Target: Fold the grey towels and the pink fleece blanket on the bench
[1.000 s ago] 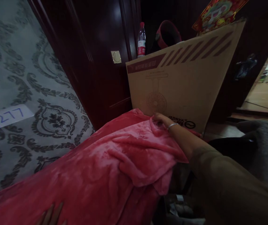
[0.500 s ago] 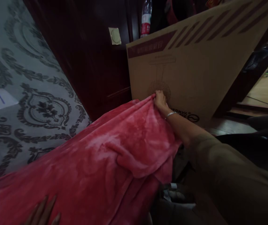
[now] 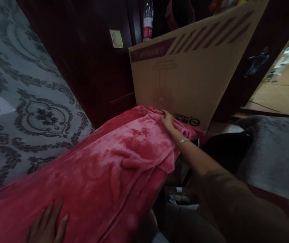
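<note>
A pinkish-red plush blanket (image 3: pixel 101 168) stretches from the lower left to the middle, its surface smooth at the left and rumpled toward the far end. My left hand (image 3: pixel 47 222) lies flat on it at the bottom, fingers spread. At the blanket's far edge, my right hand (image 3: pixel 167 120), with a silver bracelet at the wrist, has its fingers curled on a bunched fold. Its fingertips are partly hidden in the cloth. What the blanket covers cannot be seen.
A large cardboard box (image 3: pixel 192 74) stands just beyond the blanket, with a bottle (image 3: pixel 148 23) behind its top edge. Patterned wallpaper (image 3: pixel 45 114) and a dark red panel with a switch (image 3: pixel 116 38) border the left. Grey cloth (image 3: pixel 276 158) lies at right.
My right hand has lowered the lifted blanket edge, which now lies bunched and flatter. The left hand stays on the blanket. The view has shifted slightly to the right.
</note>
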{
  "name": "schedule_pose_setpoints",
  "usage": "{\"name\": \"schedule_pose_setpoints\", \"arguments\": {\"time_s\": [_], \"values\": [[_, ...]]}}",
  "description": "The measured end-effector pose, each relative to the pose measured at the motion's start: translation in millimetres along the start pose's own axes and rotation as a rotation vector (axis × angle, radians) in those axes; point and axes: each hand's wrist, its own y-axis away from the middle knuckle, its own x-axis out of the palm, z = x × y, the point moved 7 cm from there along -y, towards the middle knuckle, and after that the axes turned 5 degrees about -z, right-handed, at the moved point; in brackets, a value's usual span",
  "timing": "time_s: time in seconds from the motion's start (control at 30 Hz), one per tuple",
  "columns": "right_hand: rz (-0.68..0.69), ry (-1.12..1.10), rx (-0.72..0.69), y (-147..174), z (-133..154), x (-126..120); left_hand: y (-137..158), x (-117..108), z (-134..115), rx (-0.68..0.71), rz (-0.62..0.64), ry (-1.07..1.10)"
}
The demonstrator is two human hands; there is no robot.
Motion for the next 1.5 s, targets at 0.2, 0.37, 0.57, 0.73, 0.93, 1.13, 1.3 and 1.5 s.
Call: {"name": "schedule_pose_setpoints", "arguments": {"time_s": [0.2, 0.37, 0.57, 0.73, 0.93, 1.13, 1.3, 1.5], "values": [[-0.088, -0.261, -0.116, 113, 7, -66, -7, -29, -29, -0.006, -0.027, -0.013], [0.031, -0.356, 0.046, 201, -9, -94, -10, -50, -45, 0.027, -0.034, 0.057], [0.092, -0.398, 0.196, 235, -13, -99, 17, -64, -133, 0.355, -0.038, 0.249], [0.402, -0.531, 0.294, 260, 14, -62, 25, -53, -200, 0.395, -0.022, 0.203], [0.391, -0.686, 0.514, 266, 17, -49, 28, -47, -212, 0.353, -0.069, 0.189], [0.360, -0.675, 0.675, 256, 26, -35, 39, -48, -210, 0.251, -0.124, 0.143], [0.197, -0.731, 0.741, 242, 18, -37, 39, -45, -208, 0.229, -0.088, 0.139], [0.150, -0.706, 0.734, 242, 4, -49, 42, -49, -206, 0.219, -0.132, 0.164]]}}
